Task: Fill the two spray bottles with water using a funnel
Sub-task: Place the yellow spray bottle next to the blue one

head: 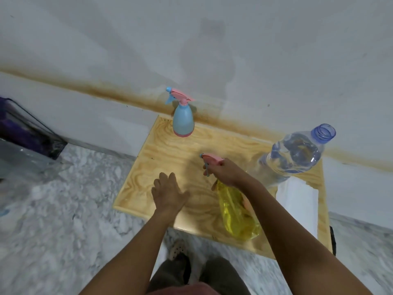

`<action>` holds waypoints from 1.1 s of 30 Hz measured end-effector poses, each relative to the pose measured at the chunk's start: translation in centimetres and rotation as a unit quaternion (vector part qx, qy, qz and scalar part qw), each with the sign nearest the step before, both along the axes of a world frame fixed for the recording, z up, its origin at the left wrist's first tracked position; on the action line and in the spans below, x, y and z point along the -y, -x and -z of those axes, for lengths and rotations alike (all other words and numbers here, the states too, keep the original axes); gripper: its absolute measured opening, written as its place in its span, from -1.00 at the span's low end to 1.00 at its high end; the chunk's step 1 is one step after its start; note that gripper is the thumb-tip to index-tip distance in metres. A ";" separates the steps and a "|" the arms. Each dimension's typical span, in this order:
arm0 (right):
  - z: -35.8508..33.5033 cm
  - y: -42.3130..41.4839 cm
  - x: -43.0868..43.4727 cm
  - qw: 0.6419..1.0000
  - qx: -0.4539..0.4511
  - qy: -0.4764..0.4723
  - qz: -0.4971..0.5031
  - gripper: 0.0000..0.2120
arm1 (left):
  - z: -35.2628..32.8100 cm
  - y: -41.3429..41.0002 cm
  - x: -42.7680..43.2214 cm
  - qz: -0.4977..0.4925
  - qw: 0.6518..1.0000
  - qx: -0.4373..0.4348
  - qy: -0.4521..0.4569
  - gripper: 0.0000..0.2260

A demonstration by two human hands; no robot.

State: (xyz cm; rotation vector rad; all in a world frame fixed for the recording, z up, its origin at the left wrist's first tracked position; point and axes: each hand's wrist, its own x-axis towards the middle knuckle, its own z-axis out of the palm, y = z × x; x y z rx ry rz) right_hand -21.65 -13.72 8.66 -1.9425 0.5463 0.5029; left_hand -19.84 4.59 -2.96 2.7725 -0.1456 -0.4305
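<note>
Right hand (226, 172): clenched around the neck of the yellow spray bottle (238, 211), just under its pink trigger head (212, 159); bottle held near the front of the tabletop (170, 154), base apparently resting on the wood.
Left hand (169, 193): released, fingers spread, hovering flat above bare wood, gripping nothing, apart from the yellow bottle.
Yellow bottle state: trigger head seated on the neck; translucent body, water level impossible to read, though possibly empty.
Blue spray bottle (183, 122): upright at the far left corner of the tabletop, near the wall, well apart from both hands; pink-and-blue trigger head on; opaque, contents unknown.
Water bottle (295, 154): large, clear, uncapped, standing at the right side of the tabletop, holding plenty of water.
Funnel: not in view.
White sheet (295, 201): lying flat on the right side, beside the water bottle.
Progress: judged early; both spray heads on, no pouring set up.
Left to do: unscrew both heads, place funnel, pour, recap.
Writing and brands: none legible; no label visible on any bottle.
</note>
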 end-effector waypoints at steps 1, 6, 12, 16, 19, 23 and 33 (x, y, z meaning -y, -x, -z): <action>0.3 -0.3 0.1 1.000 -0.006 0.003 -0.007 -0.62 | 0.2 -0.1 0.2 -0.002 1.000 0.000 -0.009 -0.43; 1.2 -1.3 0.2 1.000 -0.023 0.003 -0.021 -0.71 | 0.4 -0.7 0.8 -0.008 0.999 -0.023 -0.027 -0.43; 1.1 -2.2 0.0 0.997 -0.035 -0.020 -0.072 -0.55 | 0.5 -0.7 0.7 -0.009 0.999 -0.026 -0.026 -0.38; 1.2 -2.7 0.0 0.997 -0.038 -0.030 -0.055 -0.57 | 0.3 -0.7 0.7 -0.010 0.999 -0.027 -0.024 -0.37; 1.2 -3.0 -0.2 0.997 -0.039 -0.007 -0.062 -0.61 | 0.3 -0.7 0.8 -0.011 0.999 -0.028 -0.023 -0.37; 1.6 -3.2 -0.3 0.997 -0.031 0.014 -0.063 -0.60 | 0.5 -0.6 0.7 -0.007 0.999 -0.028 -0.015 -0.36; 1.5 -3.3 -0.7 0.997 -0.012 0.013 -0.071 -0.55 | 0.6 -0.7 0.7 -0.010 0.999 -0.024 -0.022 -0.37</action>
